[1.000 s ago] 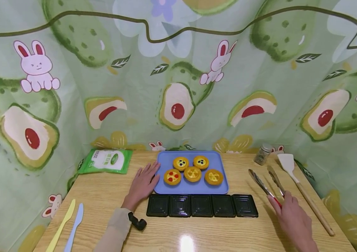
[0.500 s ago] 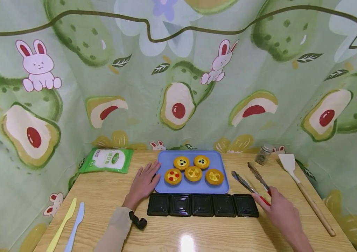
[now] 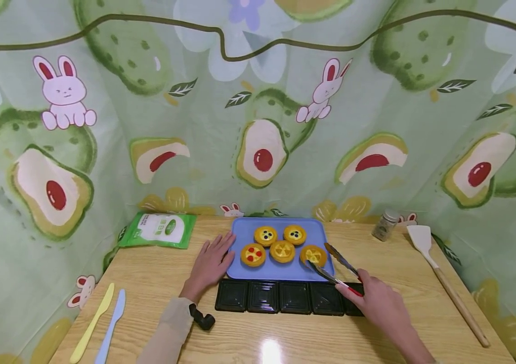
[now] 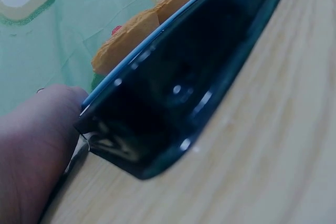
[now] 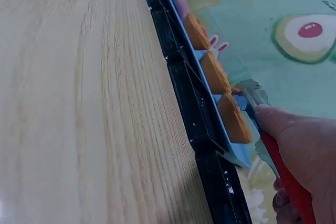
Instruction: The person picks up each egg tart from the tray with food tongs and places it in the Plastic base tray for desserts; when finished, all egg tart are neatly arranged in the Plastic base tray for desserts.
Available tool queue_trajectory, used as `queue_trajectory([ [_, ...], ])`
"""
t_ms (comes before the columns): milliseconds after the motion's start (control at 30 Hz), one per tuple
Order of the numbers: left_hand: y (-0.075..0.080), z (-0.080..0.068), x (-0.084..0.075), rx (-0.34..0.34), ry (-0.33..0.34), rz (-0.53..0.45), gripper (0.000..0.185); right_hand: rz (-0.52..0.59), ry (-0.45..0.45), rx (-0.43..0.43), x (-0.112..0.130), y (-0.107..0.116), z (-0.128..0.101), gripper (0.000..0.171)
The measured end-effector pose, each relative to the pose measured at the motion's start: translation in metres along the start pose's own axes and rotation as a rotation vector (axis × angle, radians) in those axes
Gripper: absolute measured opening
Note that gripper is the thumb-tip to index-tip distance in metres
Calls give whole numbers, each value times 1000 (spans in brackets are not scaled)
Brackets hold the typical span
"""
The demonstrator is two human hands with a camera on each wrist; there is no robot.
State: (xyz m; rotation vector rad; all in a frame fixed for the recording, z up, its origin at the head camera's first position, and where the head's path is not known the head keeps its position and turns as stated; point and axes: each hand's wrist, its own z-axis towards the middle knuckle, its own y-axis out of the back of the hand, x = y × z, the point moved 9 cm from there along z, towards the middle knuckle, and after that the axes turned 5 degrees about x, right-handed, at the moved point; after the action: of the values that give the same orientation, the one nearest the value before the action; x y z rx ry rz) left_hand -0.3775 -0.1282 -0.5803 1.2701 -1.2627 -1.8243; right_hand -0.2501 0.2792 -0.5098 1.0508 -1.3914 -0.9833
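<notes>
While right-hand fingers (image 3: 353, 292) grip tongs (image 3: 333, 267), tips seemingly flank 1 tart (image 3: 312, 255).

Five tarts (image 3: 282, 250) sit on a tray (image 3: 244, 227) at the back of the tabletop (image 3: 158, 283). Boxes (image 3: 281, 297) line its front edge. Pouch (image 3: 160, 230) lies left, spatula (image 3: 444, 280) right, knives (image 3: 100, 323) front-left.

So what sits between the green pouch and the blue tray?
Head view: only the left hand, resting on bare wood beside the blue tray; green pouch lies apart.

A staged tabletop set, not a real kitchen; an avocado-and-rabbit printed cloth (image 3: 258, 101) backs the wooden table (image 3: 158, 283) across the upper frame.
</notes>
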Motion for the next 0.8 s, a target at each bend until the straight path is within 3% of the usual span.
queue_trajectory([
  [800,-1,1,2,-2,11,-2,59,-63,46,5,18,-10,18,86],
])
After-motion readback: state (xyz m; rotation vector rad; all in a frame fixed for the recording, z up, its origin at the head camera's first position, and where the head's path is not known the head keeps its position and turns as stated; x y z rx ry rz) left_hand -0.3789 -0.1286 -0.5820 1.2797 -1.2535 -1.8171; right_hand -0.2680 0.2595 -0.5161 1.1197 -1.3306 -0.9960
